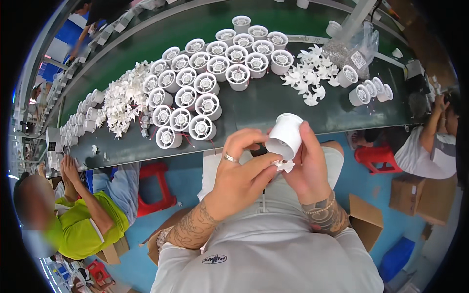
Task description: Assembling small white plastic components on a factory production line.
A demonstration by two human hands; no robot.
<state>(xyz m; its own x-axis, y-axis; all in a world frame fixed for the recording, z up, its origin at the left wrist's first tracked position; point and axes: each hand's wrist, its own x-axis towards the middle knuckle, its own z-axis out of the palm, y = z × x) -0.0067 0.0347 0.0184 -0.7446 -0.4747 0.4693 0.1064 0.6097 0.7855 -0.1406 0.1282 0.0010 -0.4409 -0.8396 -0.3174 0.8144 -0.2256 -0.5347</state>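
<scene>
Above my lap, in front of the table edge, my right hand point(311, 168) is wrapped round a white cup-shaped fan housing point(287, 131). The housing is tilted, its open end toward my lap. My left hand point(240, 173), with a ring on one finger, pinches a small white fan blade point(285, 166) between thumb and fingers, just below the housing's rim. The blade lies close to my right palm; whether it touches the housing I cannot tell. What is inside the housing is hidden.
The dark green table point(254, 115) carries many upright white housings point(207, 83), a heap of white fan blades point(124, 97) at left and a smaller pile point(308, 71) at right. A clear bag of small metal parts point(349, 51) stands behind. Co-workers sit at both sides.
</scene>
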